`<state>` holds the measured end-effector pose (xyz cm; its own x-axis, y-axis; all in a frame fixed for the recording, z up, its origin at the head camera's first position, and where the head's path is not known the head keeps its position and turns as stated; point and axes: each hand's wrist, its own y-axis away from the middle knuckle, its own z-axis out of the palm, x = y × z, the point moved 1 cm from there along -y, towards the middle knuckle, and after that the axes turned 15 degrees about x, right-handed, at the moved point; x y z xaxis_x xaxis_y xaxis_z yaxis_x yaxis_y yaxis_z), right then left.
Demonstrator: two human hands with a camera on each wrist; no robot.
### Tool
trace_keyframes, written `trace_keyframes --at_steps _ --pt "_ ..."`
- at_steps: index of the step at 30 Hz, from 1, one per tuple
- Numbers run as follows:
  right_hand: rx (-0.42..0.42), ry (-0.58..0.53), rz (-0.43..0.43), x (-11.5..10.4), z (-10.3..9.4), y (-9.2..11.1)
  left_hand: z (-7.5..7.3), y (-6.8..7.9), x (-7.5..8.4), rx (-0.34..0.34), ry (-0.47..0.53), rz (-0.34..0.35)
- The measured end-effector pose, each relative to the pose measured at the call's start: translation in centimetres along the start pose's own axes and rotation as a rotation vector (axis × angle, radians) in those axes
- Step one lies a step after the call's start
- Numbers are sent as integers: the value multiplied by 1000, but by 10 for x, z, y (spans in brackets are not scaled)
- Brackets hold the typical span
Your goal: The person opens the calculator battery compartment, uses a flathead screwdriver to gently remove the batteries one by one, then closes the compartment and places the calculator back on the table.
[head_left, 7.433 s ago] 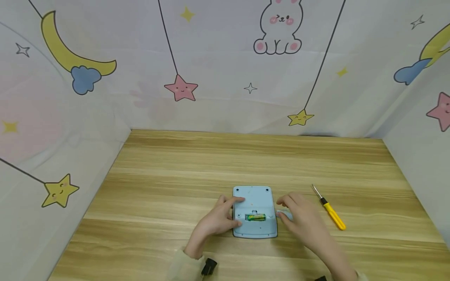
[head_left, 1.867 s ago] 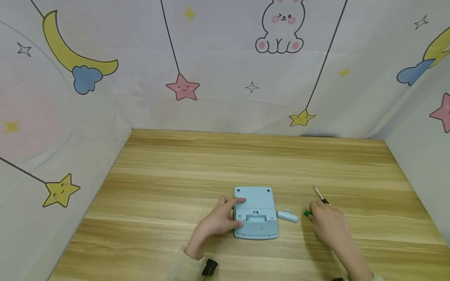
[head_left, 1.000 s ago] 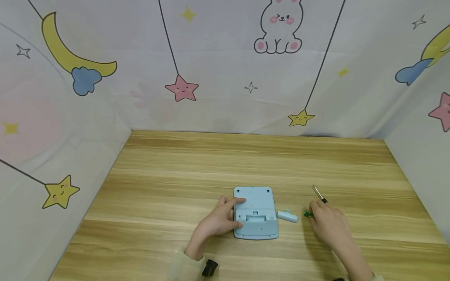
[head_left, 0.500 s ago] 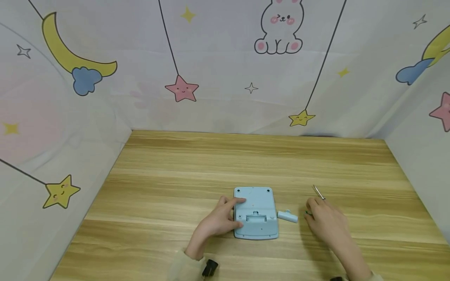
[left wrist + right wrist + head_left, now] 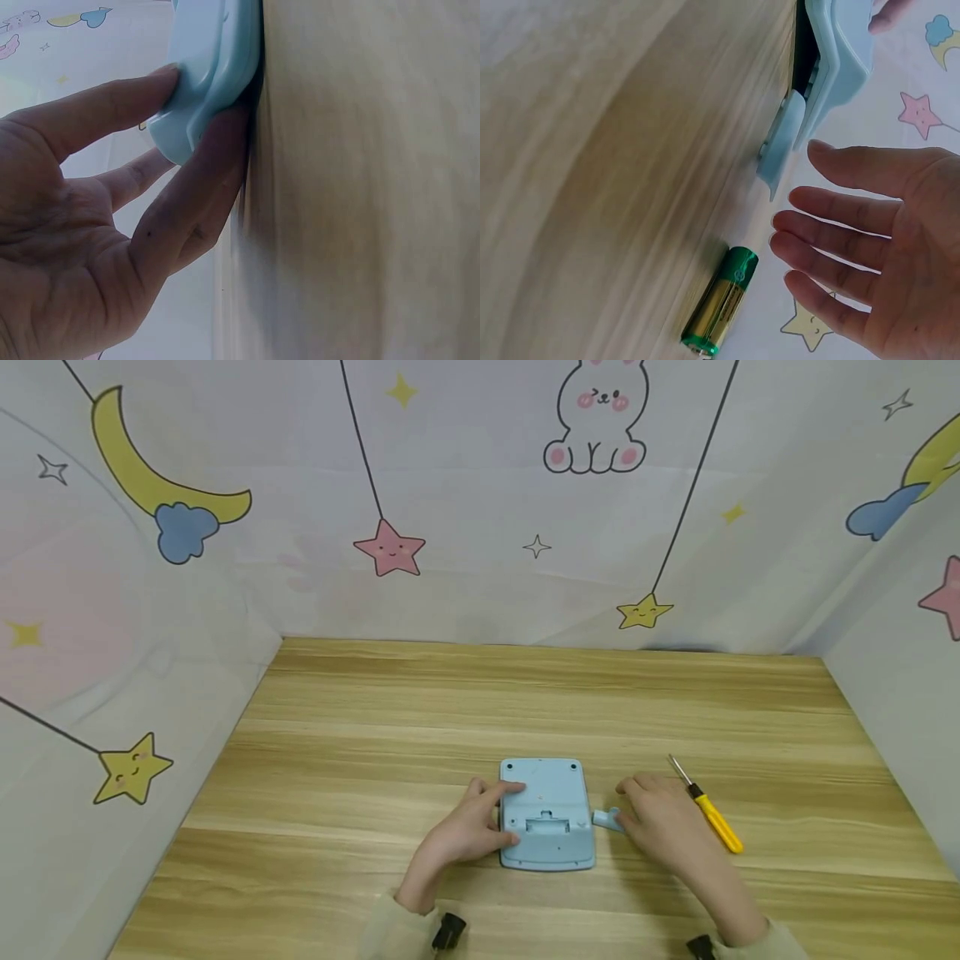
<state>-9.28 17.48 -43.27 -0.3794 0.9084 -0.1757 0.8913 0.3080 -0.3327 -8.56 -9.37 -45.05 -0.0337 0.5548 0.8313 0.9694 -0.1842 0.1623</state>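
A light blue calculator (image 5: 551, 781) lies face down on the table, its battery slot (image 5: 547, 826) bare. My left hand (image 5: 461, 831) holds it by the left edge; in the left wrist view a fingertip (image 5: 166, 79) presses one face while other fingers sit against the side near the tabletop. My right hand (image 5: 663, 822) hovers over the small blue battery cover (image 5: 604, 819), partly hiding it. Seen from the right wrist, that hand's fingers are spread apart and grip nothing. A green and gold battery (image 5: 724, 300) lies on the table below them, hidden by the hand in the head view.
A screwdriver (image 5: 716, 822) with a yellow handle lies right of my right hand, tip pointing away. Patterned cloth walls (image 5: 465, 602) border the wooden table (image 5: 420, 710) at the back and both sides.
The battery, in its slot at first, now lies on the table to the right. My right hand has let it go and moved left to the cover; my left hand has stayed put.
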Motion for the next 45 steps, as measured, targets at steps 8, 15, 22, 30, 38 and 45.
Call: trace_keyframes --at_steps 8,15,22,30,38,45 --pt "-36 87 -48 -4 5 -3 1 -1 1 0 -1 5" --pt "-92 32 -8 -7 8 -4 1 -1 0 -1 1 13" --pt "-103 27 5 -11 8 -4 1 -1 0 0 5 9" --pt "-83 -6 36 -11 9 -1 1 0 1 2 11 8" --pt "-93 -63 55 -12 6 2 1 -1 1 6 13 4" --pt "20 -101 91 -15 -6 4 1 1 0 2 21 5"
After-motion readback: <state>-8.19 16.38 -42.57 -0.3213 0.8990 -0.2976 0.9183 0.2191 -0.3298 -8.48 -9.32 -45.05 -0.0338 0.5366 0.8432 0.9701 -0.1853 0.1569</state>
